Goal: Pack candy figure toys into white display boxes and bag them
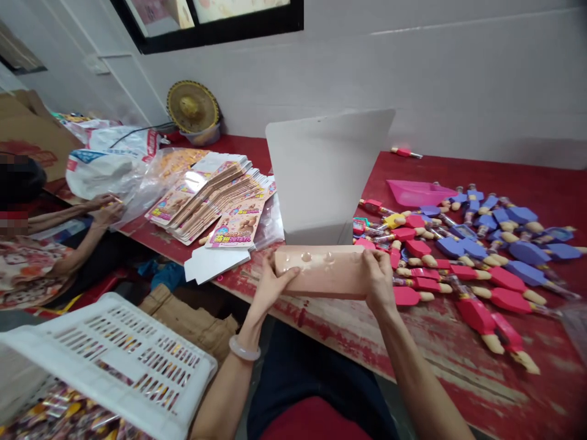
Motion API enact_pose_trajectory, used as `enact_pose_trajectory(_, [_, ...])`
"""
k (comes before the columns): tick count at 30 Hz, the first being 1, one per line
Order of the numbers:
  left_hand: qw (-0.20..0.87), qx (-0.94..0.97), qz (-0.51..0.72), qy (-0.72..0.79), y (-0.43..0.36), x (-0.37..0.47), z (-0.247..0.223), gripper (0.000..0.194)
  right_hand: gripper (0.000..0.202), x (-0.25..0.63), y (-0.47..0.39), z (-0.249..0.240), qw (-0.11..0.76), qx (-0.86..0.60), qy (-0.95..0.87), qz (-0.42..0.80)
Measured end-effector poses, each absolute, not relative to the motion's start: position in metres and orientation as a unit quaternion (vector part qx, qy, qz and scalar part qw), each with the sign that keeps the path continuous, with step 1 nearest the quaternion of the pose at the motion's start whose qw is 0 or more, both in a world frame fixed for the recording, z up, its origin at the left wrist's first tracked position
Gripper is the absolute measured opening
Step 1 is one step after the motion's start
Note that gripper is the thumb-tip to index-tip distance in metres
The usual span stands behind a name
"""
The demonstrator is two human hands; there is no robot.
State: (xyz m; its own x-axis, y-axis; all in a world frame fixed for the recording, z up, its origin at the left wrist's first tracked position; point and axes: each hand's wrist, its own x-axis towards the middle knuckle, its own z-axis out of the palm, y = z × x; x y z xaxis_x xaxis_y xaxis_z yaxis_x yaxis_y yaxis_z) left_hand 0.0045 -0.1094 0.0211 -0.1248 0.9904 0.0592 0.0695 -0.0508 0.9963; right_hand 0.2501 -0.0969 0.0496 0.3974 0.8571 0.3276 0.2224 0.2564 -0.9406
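Note:
A pinkish-tan cardboard piece (328, 276) with a row of round spots or holes spans the space between my hands at the table's front edge. My left hand (274, 280) grips its left end, thumb across the face. At the right end, my right hand (380, 278) pinches the edge. Behind it rises a tall white cardboard panel (321, 171), seemingly joined to the tan part, though the join is hard to make out. Pink and purple paddle-shaped toys (458, 269) with tan ends lie in a loose pile beside my right hand.
A stack of printed cards (215, 195) and folded white card (215, 263) lie left on the red table (339, 342). A pink tray (417, 192) stands right. A white basket (137, 354) of wrapped items is lower left. A co-worker's hands (107, 209) are near plastic bags.

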Motion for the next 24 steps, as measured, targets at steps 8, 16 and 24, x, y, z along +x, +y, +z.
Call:
enact_pose_trajectory(8, [0.179, 0.622, 0.451, 0.614, -0.086, 0.028, 0.022, 0.062, 0.049, 0.279, -0.064, 0.057, 0.576, -0.562, -0.56, 0.197])
enact_pose_trajectory(16, [0.253, 0.541, 0.541, 0.592, -0.089, 0.038, -0.042, 0.045, 0.052, 0.288, -0.042, -0.004, 0.55, -0.584, -0.539, 0.258])
enact_pose_trajectory(24, [0.239, 0.438, 0.554, 0.666, -0.027, 0.031, -0.046, 0.029, 0.034, 0.276, 0.008, -0.023, 0.517, -0.63, -0.506, 0.281])
